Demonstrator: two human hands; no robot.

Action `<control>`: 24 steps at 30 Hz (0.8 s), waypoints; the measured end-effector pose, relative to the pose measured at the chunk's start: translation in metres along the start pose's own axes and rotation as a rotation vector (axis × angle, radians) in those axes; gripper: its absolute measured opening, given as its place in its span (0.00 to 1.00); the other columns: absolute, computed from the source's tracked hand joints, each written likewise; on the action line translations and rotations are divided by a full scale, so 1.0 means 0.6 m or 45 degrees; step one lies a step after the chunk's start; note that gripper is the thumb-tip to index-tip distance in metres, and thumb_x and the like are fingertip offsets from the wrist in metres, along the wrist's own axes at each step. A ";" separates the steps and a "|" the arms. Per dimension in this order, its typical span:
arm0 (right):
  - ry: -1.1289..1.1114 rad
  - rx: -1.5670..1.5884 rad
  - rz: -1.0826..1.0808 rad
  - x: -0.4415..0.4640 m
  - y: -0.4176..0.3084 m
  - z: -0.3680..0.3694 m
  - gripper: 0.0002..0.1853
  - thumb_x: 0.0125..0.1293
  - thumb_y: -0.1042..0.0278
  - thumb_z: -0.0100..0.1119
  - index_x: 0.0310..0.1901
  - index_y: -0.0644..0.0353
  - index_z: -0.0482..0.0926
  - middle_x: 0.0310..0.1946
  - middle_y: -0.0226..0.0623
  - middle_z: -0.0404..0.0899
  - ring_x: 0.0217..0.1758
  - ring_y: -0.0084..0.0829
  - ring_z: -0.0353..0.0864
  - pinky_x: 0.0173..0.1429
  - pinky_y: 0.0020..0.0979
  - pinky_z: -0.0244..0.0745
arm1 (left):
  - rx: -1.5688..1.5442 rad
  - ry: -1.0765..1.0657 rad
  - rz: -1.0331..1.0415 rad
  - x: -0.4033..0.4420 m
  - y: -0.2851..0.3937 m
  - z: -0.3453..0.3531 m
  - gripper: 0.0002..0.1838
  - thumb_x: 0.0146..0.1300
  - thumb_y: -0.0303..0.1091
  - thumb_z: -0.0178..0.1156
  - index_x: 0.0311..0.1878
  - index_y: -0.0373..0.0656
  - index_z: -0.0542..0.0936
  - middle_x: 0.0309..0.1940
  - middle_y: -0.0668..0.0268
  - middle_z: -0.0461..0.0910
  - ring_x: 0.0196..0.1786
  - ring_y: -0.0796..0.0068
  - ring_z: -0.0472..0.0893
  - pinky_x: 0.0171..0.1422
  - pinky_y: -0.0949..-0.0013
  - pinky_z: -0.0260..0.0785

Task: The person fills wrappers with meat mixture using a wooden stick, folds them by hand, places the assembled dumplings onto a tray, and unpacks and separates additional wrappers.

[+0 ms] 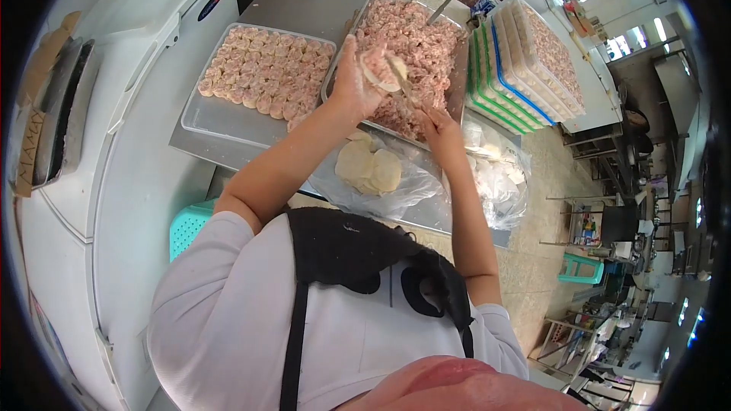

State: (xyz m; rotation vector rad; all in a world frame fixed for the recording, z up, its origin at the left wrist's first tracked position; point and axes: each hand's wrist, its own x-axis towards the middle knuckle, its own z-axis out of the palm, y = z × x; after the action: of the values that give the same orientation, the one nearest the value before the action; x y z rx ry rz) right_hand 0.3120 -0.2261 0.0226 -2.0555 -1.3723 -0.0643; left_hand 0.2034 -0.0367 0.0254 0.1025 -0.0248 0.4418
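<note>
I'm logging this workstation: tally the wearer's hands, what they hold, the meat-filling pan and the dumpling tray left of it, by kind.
Hands (left hand, right hand): 2
Held wrapper: 1
Held tool: 1
Pan: 1
Dumpling tray: 1
Total: 6

The white freezer (pixel 133 183) bears a dark oval badge (pixel 210 6) near its upper right corner. Toward the freezer's left edge are lettered cardboard (pixel 29 151) and a dark, pale-rimmed box (pixel 67 110). Low down, just right of the freezer, shows perforated turquoise plastic (pixel 189 230). Well to the freezer's right, on the pale floor (pixel 554 175), stand a green stool (pixel 582 279) and a cluttered rack (pixel 585 230), with a bright light (pixel 660 29) farther off.
</note>
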 end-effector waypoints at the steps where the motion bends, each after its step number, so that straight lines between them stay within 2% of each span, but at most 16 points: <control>1: -0.121 -0.126 0.025 0.002 -0.002 -0.030 0.15 0.66 0.63 0.57 0.50 0.61 0.80 0.33 0.50 0.81 0.38 0.47 0.82 0.41 0.41 0.75 | -0.100 -0.318 -0.064 0.034 0.013 -0.089 0.36 0.70 0.64 0.38 0.59 0.37 0.71 0.51 0.56 0.77 0.54 0.59 0.77 0.62 0.54 0.68; 2: -0.242 -0.251 0.054 0.003 -0.017 -0.058 0.15 0.66 0.64 0.58 0.49 0.64 0.80 0.34 0.51 0.81 0.40 0.50 0.81 0.43 0.42 0.75 | 0.079 0.045 0.081 0.026 0.006 -0.068 0.38 0.69 0.66 0.37 0.58 0.37 0.71 0.50 0.56 0.77 0.54 0.58 0.76 0.63 0.51 0.66; 3: -0.327 -0.401 0.129 0.008 -0.072 -0.095 0.14 0.65 0.66 0.57 0.50 0.59 0.80 0.37 0.52 0.80 0.41 0.52 0.80 0.45 0.43 0.75 | 0.288 0.428 0.164 0.017 -0.001 -0.045 0.39 0.68 0.68 0.36 0.58 0.37 0.71 0.49 0.56 0.77 0.54 0.57 0.76 0.64 0.47 0.64; 6: -0.166 -0.270 0.013 -0.004 -0.082 -0.091 0.14 0.65 0.64 0.56 0.51 0.56 0.79 0.38 0.50 0.80 0.39 0.51 0.80 0.43 0.44 0.75 | 0.137 0.526 0.220 -0.003 -0.025 0.024 0.39 0.66 0.68 0.43 0.58 0.37 0.71 0.32 0.64 0.74 0.31 0.69 0.73 0.43 0.61 0.70; 7: -0.142 -0.274 -0.171 -0.006 -0.055 -0.065 0.14 0.65 0.64 0.55 0.51 0.54 0.79 0.37 0.47 0.80 0.36 0.51 0.80 0.40 0.44 0.75 | 0.188 0.513 0.228 -0.013 -0.030 0.043 0.39 0.66 0.68 0.43 0.57 0.36 0.71 0.33 0.64 0.75 0.31 0.70 0.73 0.43 0.61 0.70; 9: -0.289 -0.463 -0.101 -0.011 -0.033 -0.083 0.13 0.65 0.65 0.55 0.50 0.53 0.79 0.36 0.45 0.80 0.35 0.50 0.80 0.39 0.45 0.75 | 0.289 0.490 0.248 -0.026 -0.041 0.069 0.39 0.66 0.68 0.44 0.56 0.36 0.72 0.34 0.63 0.76 0.33 0.70 0.74 0.44 0.61 0.70; 10: -0.363 -0.561 -0.078 0.000 -0.046 -0.104 0.12 0.65 0.65 0.55 0.49 0.53 0.80 0.35 0.44 0.80 0.35 0.49 0.80 0.38 0.45 0.75 | 0.318 0.463 0.237 -0.020 -0.042 0.055 0.39 0.65 0.68 0.45 0.54 0.36 0.73 0.35 0.62 0.76 0.37 0.67 0.74 0.48 0.58 0.70; 12: -0.326 -0.635 -0.170 0.001 -0.076 -0.140 0.12 0.65 0.65 0.54 0.48 0.56 0.78 0.34 0.42 0.79 0.33 0.44 0.82 0.35 0.44 0.76 | 0.387 0.411 0.213 -0.010 -0.040 0.017 0.40 0.62 0.70 0.48 0.52 0.35 0.75 0.37 0.61 0.77 0.44 0.61 0.76 0.57 0.52 0.68; 14: -0.224 -0.585 -0.210 -0.003 -0.087 -0.142 0.13 0.65 0.65 0.53 0.50 0.57 0.77 0.36 0.42 0.78 0.33 0.43 0.82 0.35 0.43 0.77 | 0.335 0.437 0.183 0.004 -0.048 0.001 0.35 0.63 0.66 0.50 0.48 0.37 0.78 0.36 0.61 0.78 0.37 0.66 0.74 0.48 0.57 0.69; 15: -0.285 -0.643 -0.225 -0.007 -0.063 -0.119 0.16 0.65 0.64 0.54 0.53 0.57 0.76 0.39 0.43 0.78 0.34 0.45 0.82 0.36 0.43 0.77 | 0.309 0.442 0.168 0.010 -0.051 0.003 0.33 0.64 0.65 0.52 0.47 0.38 0.79 0.35 0.62 0.78 0.33 0.69 0.74 0.43 0.60 0.70; 18: -0.203 -0.274 -0.206 -0.005 -0.016 -0.111 0.12 0.65 0.65 0.56 0.49 0.56 0.80 0.33 0.46 0.78 0.34 0.51 0.79 0.37 0.45 0.74 | 0.284 0.558 0.237 -0.007 -0.065 0.045 0.27 0.63 0.56 0.56 0.47 0.38 0.80 0.34 0.62 0.78 0.35 0.71 0.75 0.44 0.61 0.70; 19: -0.254 -0.246 -0.226 0.004 -0.012 -0.132 0.13 0.68 0.64 0.55 0.48 0.61 0.80 0.32 0.44 0.79 0.32 0.46 0.81 0.37 0.43 0.74 | 0.160 0.290 0.202 -0.009 -0.056 0.032 0.26 0.61 0.44 0.60 0.58 0.39 0.75 0.35 0.64 0.78 0.42 0.71 0.78 0.50 0.58 0.72; 22: -0.243 0.276 -0.016 -0.003 0.036 -0.156 0.14 0.70 0.64 0.51 0.48 0.65 0.78 0.36 0.52 0.81 0.39 0.51 0.81 0.43 0.38 0.75 | 0.680 0.086 0.266 -0.040 -0.076 0.056 0.32 0.57 0.38 0.65 0.64 0.42 0.66 0.47 0.62 0.75 0.52 0.62 0.77 0.59 0.53 0.71; 23: -0.284 0.329 0.156 -0.011 0.041 -0.164 0.16 0.72 0.62 0.50 0.49 0.66 0.77 0.35 0.55 0.80 0.40 0.49 0.81 0.45 0.35 0.73 | 0.958 -0.016 0.143 -0.048 -0.067 0.054 0.41 0.53 0.33 0.68 0.70 0.46 0.59 0.57 0.63 0.72 0.58 0.62 0.76 0.66 0.56 0.67; 24: -0.347 0.341 0.205 -0.017 0.039 -0.175 0.16 0.72 0.61 0.50 0.49 0.66 0.77 0.35 0.55 0.80 0.40 0.47 0.81 0.45 0.35 0.73 | 1.361 -0.078 0.199 -0.052 -0.063 0.060 0.42 0.52 0.33 0.68 0.70 0.46 0.59 0.59 0.63 0.70 0.58 0.63 0.75 0.66 0.58 0.67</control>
State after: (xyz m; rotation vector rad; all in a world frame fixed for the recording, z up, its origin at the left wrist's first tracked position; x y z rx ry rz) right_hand 0.3592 -0.2968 0.0892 -1.9886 -1.2856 0.4604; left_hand 0.1911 -0.0879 0.0562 1.1718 0.1476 0.5699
